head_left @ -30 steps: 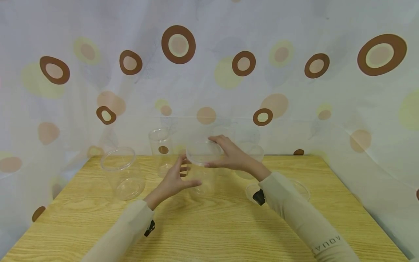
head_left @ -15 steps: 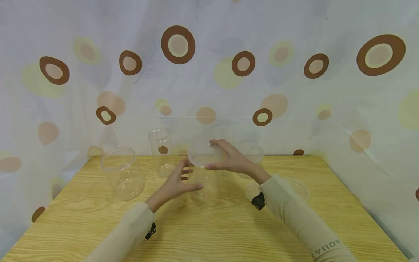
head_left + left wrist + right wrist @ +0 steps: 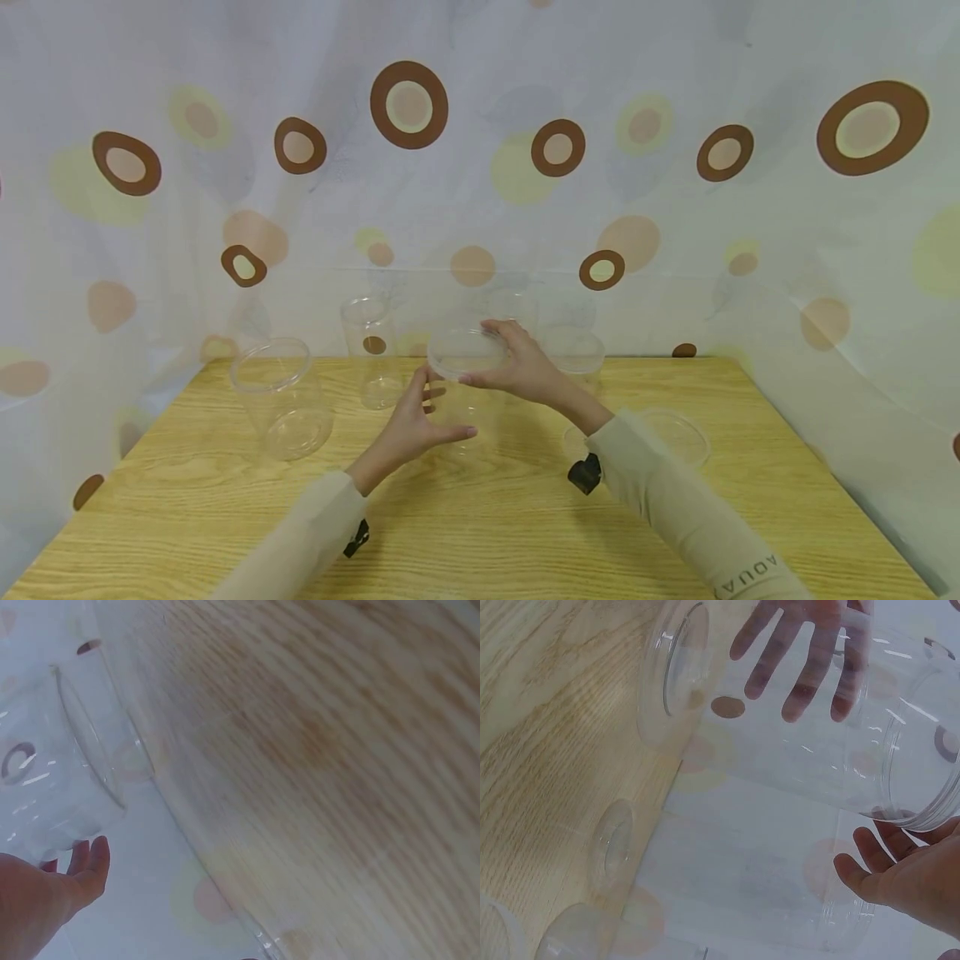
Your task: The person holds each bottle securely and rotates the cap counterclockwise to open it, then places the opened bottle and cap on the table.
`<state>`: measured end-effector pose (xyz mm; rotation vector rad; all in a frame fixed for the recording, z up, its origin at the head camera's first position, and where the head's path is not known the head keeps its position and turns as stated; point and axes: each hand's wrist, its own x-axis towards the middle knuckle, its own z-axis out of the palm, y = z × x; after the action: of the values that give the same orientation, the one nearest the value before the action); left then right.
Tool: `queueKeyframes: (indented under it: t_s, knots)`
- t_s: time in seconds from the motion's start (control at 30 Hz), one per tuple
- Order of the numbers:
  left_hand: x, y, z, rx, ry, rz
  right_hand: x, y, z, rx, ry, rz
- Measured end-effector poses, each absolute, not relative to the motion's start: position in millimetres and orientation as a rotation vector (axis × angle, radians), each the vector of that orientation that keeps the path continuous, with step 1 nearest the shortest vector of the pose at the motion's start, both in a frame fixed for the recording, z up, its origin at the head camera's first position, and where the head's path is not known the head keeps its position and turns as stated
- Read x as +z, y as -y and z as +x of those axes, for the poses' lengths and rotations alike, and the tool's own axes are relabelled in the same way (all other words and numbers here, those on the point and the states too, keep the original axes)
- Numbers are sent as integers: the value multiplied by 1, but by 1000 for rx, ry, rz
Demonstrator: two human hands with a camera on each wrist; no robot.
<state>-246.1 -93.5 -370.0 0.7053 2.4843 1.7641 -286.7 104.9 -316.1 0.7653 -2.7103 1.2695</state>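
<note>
Left sleeve (image 3: 288, 550): pale beige cloth, long and loose, covering your forearm back from the left hand (image 3: 408, 425).
Left cuff (image 3: 343, 498): plain beige edge at your wrist, just behind that hand.
Left wrist fitting (image 3: 357, 538): small, black, uneven in outline, jutting out beside your cuff.
Right sleeve (image 3: 675, 500): matching beige, softly creased, running back from your right hand (image 3: 525, 367).
Right cuff (image 3: 613, 435): plain too, close behind the grip.
Right wrist fitting (image 3: 584, 474): black and blocky, beside your cuff.
Lettering (image 3: 748, 575): dark "AQUA", upside down in the head view, well back from your right grip; a further mark is partly visible.
</note>
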Motion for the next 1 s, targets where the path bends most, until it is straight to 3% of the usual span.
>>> queueKeyframes:
  t_s: [1.0]
  knots:
    - [-371, 95, -244, 1741, -2543, 830, -325, -114, -282, 1470, 2582, 852]
